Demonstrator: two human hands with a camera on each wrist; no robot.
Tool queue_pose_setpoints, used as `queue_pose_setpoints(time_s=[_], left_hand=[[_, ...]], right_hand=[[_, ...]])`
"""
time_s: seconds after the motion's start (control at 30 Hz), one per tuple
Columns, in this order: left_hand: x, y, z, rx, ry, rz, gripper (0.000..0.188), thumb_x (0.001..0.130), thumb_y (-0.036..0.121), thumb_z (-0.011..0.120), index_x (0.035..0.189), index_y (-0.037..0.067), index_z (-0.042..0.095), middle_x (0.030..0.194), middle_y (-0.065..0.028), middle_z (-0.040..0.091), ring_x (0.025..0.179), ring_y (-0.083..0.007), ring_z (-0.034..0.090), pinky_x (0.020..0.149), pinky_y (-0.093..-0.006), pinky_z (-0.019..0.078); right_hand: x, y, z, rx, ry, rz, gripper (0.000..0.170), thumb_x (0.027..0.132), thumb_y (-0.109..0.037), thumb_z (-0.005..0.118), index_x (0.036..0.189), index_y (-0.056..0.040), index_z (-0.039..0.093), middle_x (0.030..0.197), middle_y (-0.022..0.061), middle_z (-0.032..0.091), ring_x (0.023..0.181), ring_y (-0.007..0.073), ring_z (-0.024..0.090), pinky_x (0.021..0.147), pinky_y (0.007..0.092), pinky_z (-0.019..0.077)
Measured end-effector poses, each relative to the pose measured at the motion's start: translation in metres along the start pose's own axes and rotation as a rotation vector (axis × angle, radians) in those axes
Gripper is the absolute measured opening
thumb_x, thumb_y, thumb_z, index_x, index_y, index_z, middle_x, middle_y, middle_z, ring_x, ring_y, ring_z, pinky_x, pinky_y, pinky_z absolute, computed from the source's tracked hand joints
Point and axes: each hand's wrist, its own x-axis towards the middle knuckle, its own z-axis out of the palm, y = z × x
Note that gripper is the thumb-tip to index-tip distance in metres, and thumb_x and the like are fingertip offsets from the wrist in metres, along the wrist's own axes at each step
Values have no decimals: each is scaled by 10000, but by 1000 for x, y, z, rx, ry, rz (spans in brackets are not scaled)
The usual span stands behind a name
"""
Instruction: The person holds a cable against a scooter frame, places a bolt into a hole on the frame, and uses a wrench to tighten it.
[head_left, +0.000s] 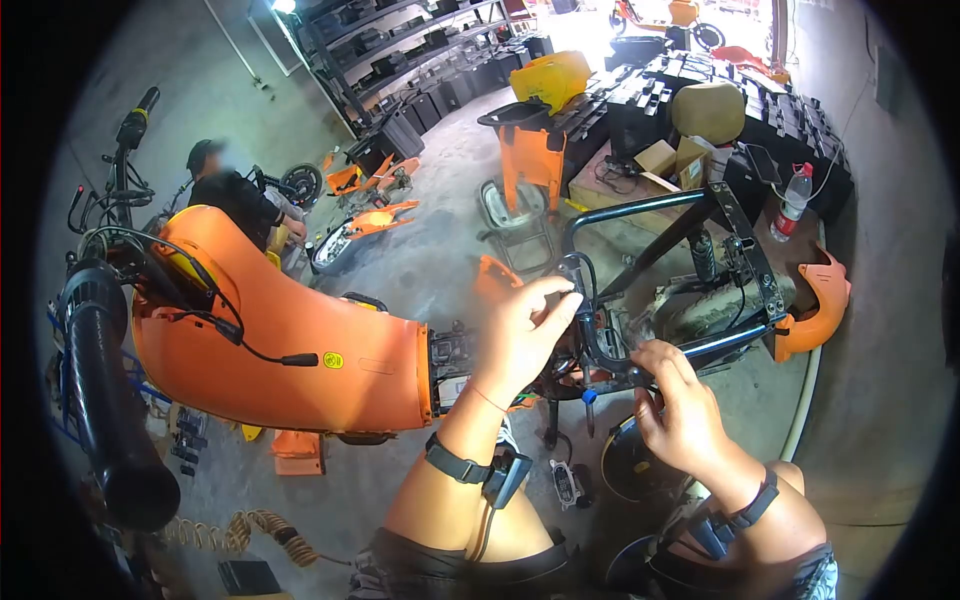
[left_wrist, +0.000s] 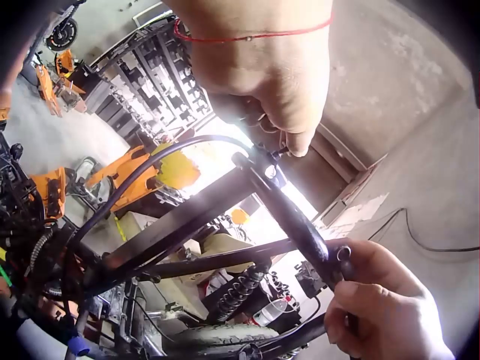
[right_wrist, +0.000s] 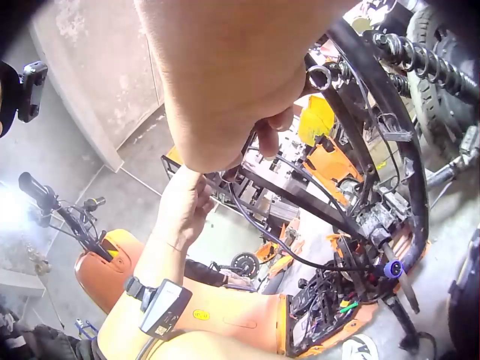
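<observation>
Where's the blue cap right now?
In the head view, the blue cap sits right of centre, lower than and between the left hand and right hand; the right wrist view shows it beside the black cable.

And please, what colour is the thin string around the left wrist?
The thin string is red; it shows best in the left wrist view.

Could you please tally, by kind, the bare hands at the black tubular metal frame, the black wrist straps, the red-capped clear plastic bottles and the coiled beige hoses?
Bare hands: 2 (left hand, right hand)
Black wrist straps: 2
Red-capped clear plastic bottle: 1
Coiled beige hose: 1
Total: 6
</observation>
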Motion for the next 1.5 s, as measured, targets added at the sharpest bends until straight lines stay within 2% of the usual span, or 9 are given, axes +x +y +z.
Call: queue_pose_setpoints(time_s=[0.5,0.77,0.9,0.97,1.0,1.07,1.3,1.4,1.5], left_hand=[[-1,-4,-3,63,-19,45,224,1046,163,718,1220,31,766,799,23,677,746,-45,568,695,-248,497],[0,-2,-6,125,-86,28,244,1068,173,681,1251,26,749,1092,-105,793,976,-96,692,886,-284,549],[-1,-9,-2,34,-45,68,269,1043,160,719,1283,43,742,901,-23,736,822,-67,631,767,-255,525],[-1,-3,-4,124,-57,-20,282,995,136,780,1260,47,744,721,68,534,676,-35,469,631,-232,428],[-1,-4,-4,124,-58,-20,282,995,136,780,1260,47,744,721,68,534,676,-35,469,631,-232,428],[-1,-7,-2,119,-15,40,277,950,111,826,1209,52,746,689,102,346,636,-30,324,570,-232,320],[0,-4,-5,71,-20,-22,196,963,108,810,1140,40,760,682,99,394,637,-27,354,575,-231,337],[0,-7,-5,116,-40,-33,226,991,182,780,1161,36,742,659,54,403,614,-79,382,581,-303,369],[2,-16,-1,28,11,150,245,998,202,772,1180,40,746,665,42,421,619,-86,397,588,-302,373]], right_hand=[[0,1,-1,-9,-1,-8,503,848,-22,727,1331,-81,601,1402,126,614,1082,386,724,802,461,638],[0,3,0,-20,7,-32,512,848,-21,724,1340,-82,596,1410,126,610,1071,390,727,805,462,641],[0,2,0,-18,10,-32,522,845,-21,724,1346,-83,592,1410,130,609,1068,392,728,803,465,642],[0,2,0,-21,6,-26,522,844,-20,723,1346,-83,592,1409,131,609,1067,393,728,801,465,642],[0,2,-1,-16,3,-25,521,845,-21,722,1346,-84,593,1407,131,609,1066,393,728,801,466,642],[0,2,-1,-10,-1,-24,520,846,-21,721,1346,-84,593,1406,132,608,1064,394,729,801,467,642],[1,3,-1,-10,4,-28,515,849,-23,719,1344,-88,594,1405,130,608,1069,390,728,807,461,642],[0,4,-1,-12,16,-48,517,849,-23,719,1346,-89,592,1407,128,607,1073,388,728,809,460,643],[0,3,-1,-10,7,-40,519,849,-24,719,1348,-89,590,1412,126,605,1076,385,728,811,459,643]])
